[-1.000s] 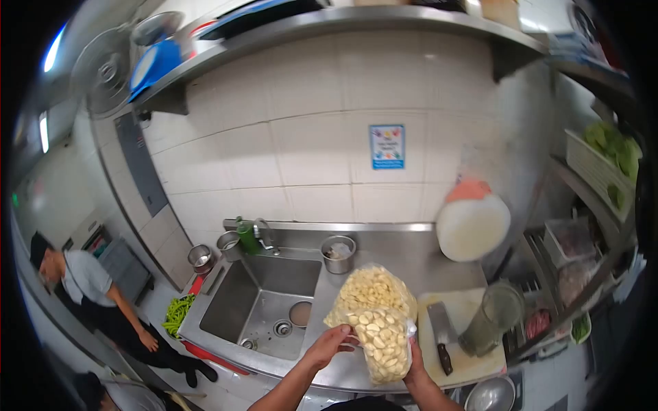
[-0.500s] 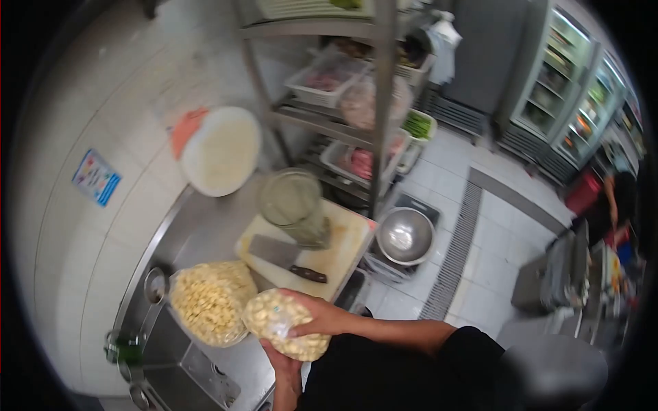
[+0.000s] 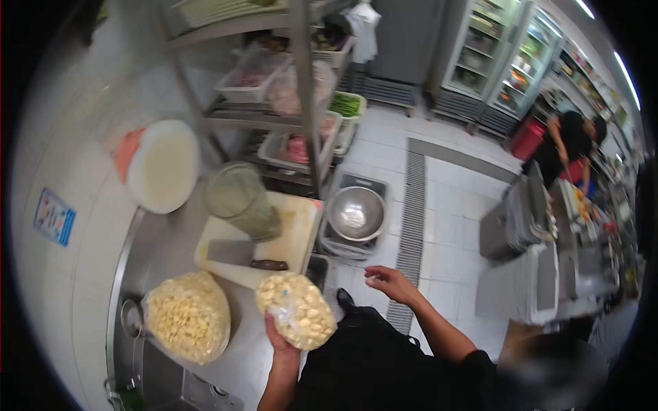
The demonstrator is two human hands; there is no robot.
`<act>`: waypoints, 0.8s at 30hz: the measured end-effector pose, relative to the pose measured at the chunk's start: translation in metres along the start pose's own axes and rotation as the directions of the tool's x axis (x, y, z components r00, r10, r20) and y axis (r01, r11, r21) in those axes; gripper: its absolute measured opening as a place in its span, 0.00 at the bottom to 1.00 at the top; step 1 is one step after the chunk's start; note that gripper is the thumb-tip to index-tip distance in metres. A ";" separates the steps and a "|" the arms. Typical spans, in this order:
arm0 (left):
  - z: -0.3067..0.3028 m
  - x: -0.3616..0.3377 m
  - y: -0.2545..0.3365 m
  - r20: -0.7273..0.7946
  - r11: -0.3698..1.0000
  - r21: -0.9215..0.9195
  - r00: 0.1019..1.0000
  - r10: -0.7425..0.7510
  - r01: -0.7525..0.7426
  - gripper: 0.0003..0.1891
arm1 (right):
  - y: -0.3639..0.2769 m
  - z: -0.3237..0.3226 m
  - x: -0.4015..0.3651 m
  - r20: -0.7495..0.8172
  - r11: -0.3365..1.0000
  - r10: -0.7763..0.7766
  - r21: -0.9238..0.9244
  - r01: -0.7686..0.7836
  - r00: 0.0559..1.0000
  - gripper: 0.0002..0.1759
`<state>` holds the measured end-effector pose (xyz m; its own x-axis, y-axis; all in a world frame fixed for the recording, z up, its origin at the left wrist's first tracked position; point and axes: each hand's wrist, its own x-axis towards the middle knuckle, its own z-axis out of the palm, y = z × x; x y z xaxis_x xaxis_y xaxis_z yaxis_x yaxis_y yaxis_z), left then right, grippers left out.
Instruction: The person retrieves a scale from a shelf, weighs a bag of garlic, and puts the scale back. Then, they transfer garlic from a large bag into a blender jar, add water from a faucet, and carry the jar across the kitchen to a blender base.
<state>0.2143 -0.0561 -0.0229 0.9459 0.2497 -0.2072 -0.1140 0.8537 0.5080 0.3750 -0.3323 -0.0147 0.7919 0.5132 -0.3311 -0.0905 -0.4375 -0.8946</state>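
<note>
My left hand (image 3: pixel 279 337) supports a clear plastic bag of peeled garlic cloves (image 3: pixel 296 309) from below and the side, fingers wrapped against it. My right hand (image 3: pixel 391 283) is apart from the bag, out to the right over the floor. Its fingers are bent together around a small whitish bit too small to name. A larger, fuller bag of peeled garlic (image 3: pixel 188 316) rests on the steel counter (image 3: pixel 147 253) at the left. Behind the held bag, a cleaver (image 3: pixel 236 253) lies on a white cutting board (image 3: pixel 295 226), beside a tall greenish translucent container (image 3: pixel 243 198).
A steel bowl (image 3: pixel 356 213) sits on a low stand right of the counter. Metal shelving (image 3: pixel 308 103) with food baskets rises behind. A sink (image 3: pixel 154 373) is at the lower left, grey bins (image 3: pixel 514 219) at the right. Farther back, another person (image 3: pixel 569 144) bends over a worktop.
My right hand has come off the bag and moved right. My left hand keeps hold of the bag. The camera has turned right, so the scene shifts left.
</note>
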 end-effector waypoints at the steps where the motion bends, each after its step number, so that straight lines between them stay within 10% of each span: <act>1: 0.011 0.002 0.003 -0.028 0.998 -0.028 0.998 -0.060 0.059 0.42 | -0.003 0.008 0.003 0.069 0.993 -0.053 0.110 0.045 0.996 0.40; 4: 0.055 0.010 0.025 -0.086 0.991 -0.045 0.988 -0.128 0.124 0.35 | -0.021 0.063 0.029 0.193 0.771 -0.347 0.616 0.162 0.918 0.50; 6: 0.076 0.024 0.052 -0.110 0.834 0.484 0.964 -0.243 0.265 0.30 | -0.058 0.103 0.050 0.241 0.441 -0.307 0.893 -0.087 0.921 0.54; 9: 0.097 0.015 0.072 -0.032 0.441 0.896 0.982 0.184 -0.053 0.28 | -0.076 0.109 0.075 0.337 0.261 -0.369 0.932 -0.251 0.866 0.45; 13: 0.069 -0.012 0.100 -0.151 0.469 0.883 0.952 0.266 0.009 0.26 | -0.088 0.112 0.115 0.371 0.420 -0.320 0.880 -0.220 0.872 0.39; 15: 0.068 -0.028 0.106 -0.348 0.694 0.713 0.910 0.224 0.102 0.24 | -0.092 0.125 0.132 0.404 0.505 -0.336 0.840 -0.199 0.851 0.37; 18: 0.065 -0.038 0.111 -0.353 0.671 0.740 0.880 0.318 0.055 0.23 | -0.104 0.161 0.156 0.439 0.695 -0.207 0.695 -0.184 0.875 0.32; 24: 0.086 -0.065 0.142 -0.337 0.605 0.796 0.821 0.461 -0.012 0.25 | -0.134 0.204 0.175 0.352 0.746 -0.423 0.659 0.100 0.835 0.35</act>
<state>0.1627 0.0100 0.1346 0.6216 0.7524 -0.2179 0.1613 0.1493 0.9755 0.4027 -0.0337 -0.0139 0.4872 0.8733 -0.0039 -0.3862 0.2115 -0.8978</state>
